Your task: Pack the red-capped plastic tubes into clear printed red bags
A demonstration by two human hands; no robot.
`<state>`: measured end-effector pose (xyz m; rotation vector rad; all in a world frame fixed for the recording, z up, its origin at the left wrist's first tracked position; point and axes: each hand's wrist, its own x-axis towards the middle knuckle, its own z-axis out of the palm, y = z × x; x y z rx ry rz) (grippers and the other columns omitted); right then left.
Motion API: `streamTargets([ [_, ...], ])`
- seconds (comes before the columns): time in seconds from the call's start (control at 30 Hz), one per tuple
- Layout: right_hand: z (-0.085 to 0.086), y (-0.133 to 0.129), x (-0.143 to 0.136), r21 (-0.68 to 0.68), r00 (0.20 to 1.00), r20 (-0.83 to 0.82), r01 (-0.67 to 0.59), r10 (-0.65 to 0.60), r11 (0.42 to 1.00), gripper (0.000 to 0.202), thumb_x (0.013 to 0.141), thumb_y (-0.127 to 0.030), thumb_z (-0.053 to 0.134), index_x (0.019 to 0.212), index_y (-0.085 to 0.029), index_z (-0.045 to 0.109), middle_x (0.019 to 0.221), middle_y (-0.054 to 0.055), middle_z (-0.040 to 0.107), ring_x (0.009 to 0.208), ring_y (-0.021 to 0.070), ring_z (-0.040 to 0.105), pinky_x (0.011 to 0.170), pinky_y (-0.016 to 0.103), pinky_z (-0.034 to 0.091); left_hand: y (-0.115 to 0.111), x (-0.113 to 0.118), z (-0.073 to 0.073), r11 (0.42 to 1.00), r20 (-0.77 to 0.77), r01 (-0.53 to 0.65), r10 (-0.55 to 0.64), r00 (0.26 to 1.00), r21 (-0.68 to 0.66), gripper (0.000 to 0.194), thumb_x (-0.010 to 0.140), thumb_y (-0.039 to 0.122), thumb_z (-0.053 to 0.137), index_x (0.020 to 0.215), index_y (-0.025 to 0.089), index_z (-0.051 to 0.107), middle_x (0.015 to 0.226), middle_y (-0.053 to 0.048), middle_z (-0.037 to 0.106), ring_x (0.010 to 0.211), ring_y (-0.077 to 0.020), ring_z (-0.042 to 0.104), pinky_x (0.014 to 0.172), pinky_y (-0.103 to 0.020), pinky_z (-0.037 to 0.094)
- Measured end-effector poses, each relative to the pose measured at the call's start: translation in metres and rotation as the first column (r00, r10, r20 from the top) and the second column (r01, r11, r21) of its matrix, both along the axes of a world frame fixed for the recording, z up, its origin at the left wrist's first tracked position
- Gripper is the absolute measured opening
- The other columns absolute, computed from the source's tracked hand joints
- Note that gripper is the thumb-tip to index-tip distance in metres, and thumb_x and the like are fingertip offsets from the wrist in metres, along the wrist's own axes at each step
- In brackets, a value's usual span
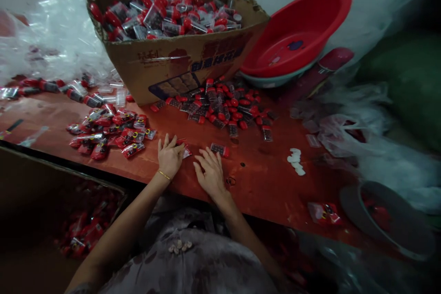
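1. Head cam, so you're looking down at both hands over a reddish-brown bench [263, 186]. Left hand [170, 155] has a thin gold bracelet [164, 175] on the wrist.
2. Left hand's fingers are bent over a small red packet [186, 152], which pokes out on the side facing the right hand. Can't really tell if it's pinched or just touched, the fingers cover most of it.
3. Right hand [211, 173] is loosely open, palm down, nothing visible in it. One red-capped tube [219, 149] full of dark bits lies just past its fingertips.
4. Out beyond the left hand, off to its left, there's a pile of shiny red packets [106, 131].
5. Beyond the right hand sits a loose heap of tubes [223, 105], with a ragged cardboard box [144, 78] behind it, loaded with more of them.
6. Well to the right of the right hand: some white bits [295, 161], then a lone packet [324, 213] beside a grey container [403, 241].
7. Far past the right hand, a red basin [296, 32] leans by the box.
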<state>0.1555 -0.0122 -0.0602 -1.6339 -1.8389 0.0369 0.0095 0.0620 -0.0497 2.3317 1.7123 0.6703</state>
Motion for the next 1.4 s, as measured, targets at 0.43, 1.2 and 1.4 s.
streamTargets([
  [0.43,0.028,0.028,-0.021,-0.151,0.611,-0.790,-0.116,-0.049,0.982,0.033,0.086,-0.040,0.046,0.070,-0.016,0.063,0.064,-0.001,0.061,0.063,0.0124,0.055,0.061,0.022,0.043,-0.026,0.014,0.036,0.966,0.727,0.045,0.161,0.668,-0.255,0.046,0.077,0.033,0.063,0.121,0.024,0.058,0.133,-0.008,0.053,0.126,-0.0245,0.045,0.105,-0.042,0.033],
  [1.2,0.030,0.010,0.067,-0.273,0.955,0.285,0.165,-0.084,0.948,0.032,0.086,-0.018,0.047,0.114,-0.024,0.062,0.110,0.011,0.059,0.095,0.0258,0.050,0.081,0.041,0.039,-0.027,0.023,0.050,0.590,0.659,0.377,0.749,0.076,-0.714,0.035,0.049,0.035,0.084,0.067,0.014,0.062,0.064,0.000,0.065,0.055,-0.0095,0.058,0.056,-0.022,0.048],
  [1.4,0.025,-0.027,0.074,-0.197,0.963,0.179,0.236,-0.202,0.952,0.030,0.091,-0.028,0.041,0.111,-0.018,0.061,0.112,0.011,0.060,0.101,0.0234,0.054,0.085,0.037,0.039,-0.031,0.024,0.049,0.488,0.591,0.471,0.802,0.091,-0.735,0.036,0.053,0.039,0.082,0.072,0.014,0.062,0.067,-0.001,0.066,0.055,-0.0101,0.059,0.052,-0.021,0.045],
])
